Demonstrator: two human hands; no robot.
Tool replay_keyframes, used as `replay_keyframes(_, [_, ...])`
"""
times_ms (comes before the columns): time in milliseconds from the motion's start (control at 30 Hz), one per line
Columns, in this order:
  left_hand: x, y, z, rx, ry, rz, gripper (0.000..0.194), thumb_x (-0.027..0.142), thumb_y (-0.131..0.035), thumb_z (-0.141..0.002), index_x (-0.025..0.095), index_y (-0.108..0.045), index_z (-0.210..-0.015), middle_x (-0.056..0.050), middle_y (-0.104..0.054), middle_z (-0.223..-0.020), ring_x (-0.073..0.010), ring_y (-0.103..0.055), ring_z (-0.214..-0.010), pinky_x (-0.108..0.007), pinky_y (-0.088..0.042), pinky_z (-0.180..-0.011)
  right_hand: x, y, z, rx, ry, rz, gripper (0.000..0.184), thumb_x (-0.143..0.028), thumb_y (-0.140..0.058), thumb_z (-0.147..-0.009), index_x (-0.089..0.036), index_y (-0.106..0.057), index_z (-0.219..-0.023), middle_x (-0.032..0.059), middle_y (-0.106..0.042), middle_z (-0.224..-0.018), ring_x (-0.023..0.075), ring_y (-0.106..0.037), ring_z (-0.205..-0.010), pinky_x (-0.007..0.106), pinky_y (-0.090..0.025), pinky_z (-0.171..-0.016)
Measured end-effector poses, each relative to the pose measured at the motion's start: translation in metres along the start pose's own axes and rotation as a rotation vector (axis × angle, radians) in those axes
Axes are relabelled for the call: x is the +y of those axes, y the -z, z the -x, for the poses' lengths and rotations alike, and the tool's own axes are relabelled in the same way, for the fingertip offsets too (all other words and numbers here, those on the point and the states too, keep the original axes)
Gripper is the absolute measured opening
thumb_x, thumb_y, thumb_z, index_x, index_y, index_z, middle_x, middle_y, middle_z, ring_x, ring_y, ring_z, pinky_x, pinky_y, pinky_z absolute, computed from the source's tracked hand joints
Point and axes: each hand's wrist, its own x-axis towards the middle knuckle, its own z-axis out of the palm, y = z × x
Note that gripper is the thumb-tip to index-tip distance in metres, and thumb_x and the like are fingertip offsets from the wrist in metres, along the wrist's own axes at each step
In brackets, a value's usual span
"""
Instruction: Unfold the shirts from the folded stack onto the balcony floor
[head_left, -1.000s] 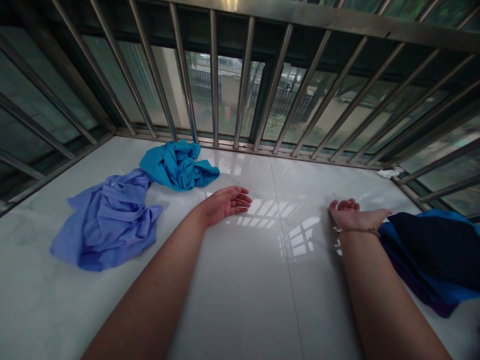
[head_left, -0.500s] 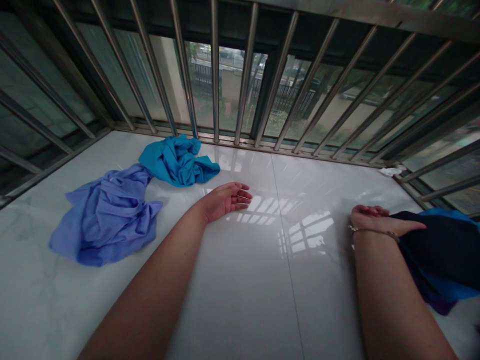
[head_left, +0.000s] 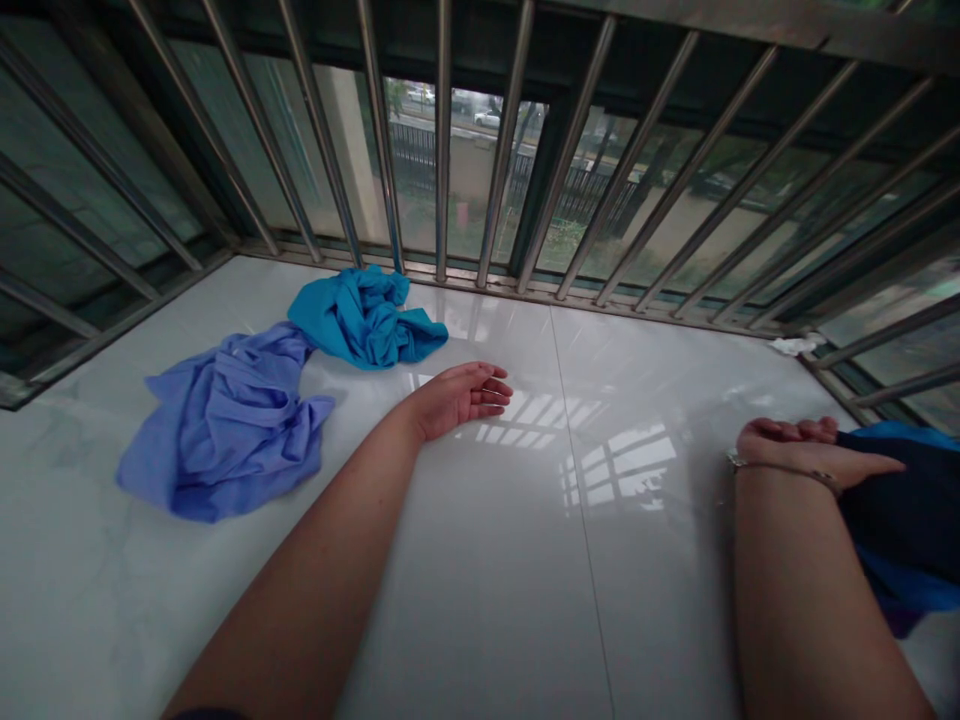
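My left hand (head_left: 461,395) lies open on a glossy white surface (head_left: 525,580), palm turned inward and fingers stretched out, holding nothing. A crumpled teal cloth (head_left: 364,320) lies just behind it, and a periwinkle cloth (head_left: 225,420) sits to its left. My right hand (head_left: 802,450) has a thin bracelet (head_left: 780,468) at the wrist. It rests at the right with its thumb stretched onto a dark navy cloth (head_left: 907,510). Its fingers are only partly seen and close on nothing. A brighter blue cloth (head_left: 911,590) shows under the navy one.
Steel bars (head_left: 502,150) fence the surface at the back, left and right, with window glass and a street behind them. A small white scrap (head_left: 795,345) lies in the far right corner. Tile seams cross the surface.
My right hand has slid right and toward me, and its thumb now lies on the navy cloth. The left hand has barely moved. The view has shifted slightly.
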Motion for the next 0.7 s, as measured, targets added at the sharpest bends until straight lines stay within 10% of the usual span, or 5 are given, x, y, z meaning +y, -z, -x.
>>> replay_keyframes(233, [0.000,0.000,0.000,-0.008,-0.001,-0.010,0.025,0.034,-0.077,-0.099,0.014,-0.075,-0.114,-0.018,-0.080,-0.110,-0.0241,-0.079,-0.097,-0.041,-0.064,-0.095,0.000,-0.015,0.014,0.142,-0.063,-0.213,0.037,-0.037,-0.040,-0.100,-0.027,-0.038,-0.064,-0.0050,-0.027,-0.066,0.0142,-0.021,-0.050,0.036,-0.017,-0.056])
replay_keyframes(400, [-0.001,0.002,0.000,-0.017,-0.006,-0.014,0.029,0.036,-0.080,-0.097,0.014,-0.074,-0.114,-0.018,-0.080,-0.112,-0.0242,-0.079,-0.097,-0.043,-0.064,-0.098,-0.022,-0.044,0.053,-0.044,-0.035,-0.218,0.042,-0.033,-0.032,-0.102,-0.027,-0.043,-0.062,-0.0040,-0.032,-0.064,0.0141,-0.025,-0.051,0.034,-0.020,-0.056])
replay_keyframes(700, [-0.010,0.011,-0.004,-0.124,0.033,0.024,0.062,0.064,-0.078,-0.095,0.019,-0.068,-0.137,-0.023,-0.078,-0.133,-0.0332,-0.081,-0.112,-0.050,-0.066,-0.096,-0.051,-0.050,0.178,-1.351,-0.184,0.204,0.068,-0.072,-0.060,-0.092,-0.027,-0.050,-0.042,0.0035,-0.047,-0.047,0.0219,-0.055,-0.056,0.038,-0.048,-0.065])
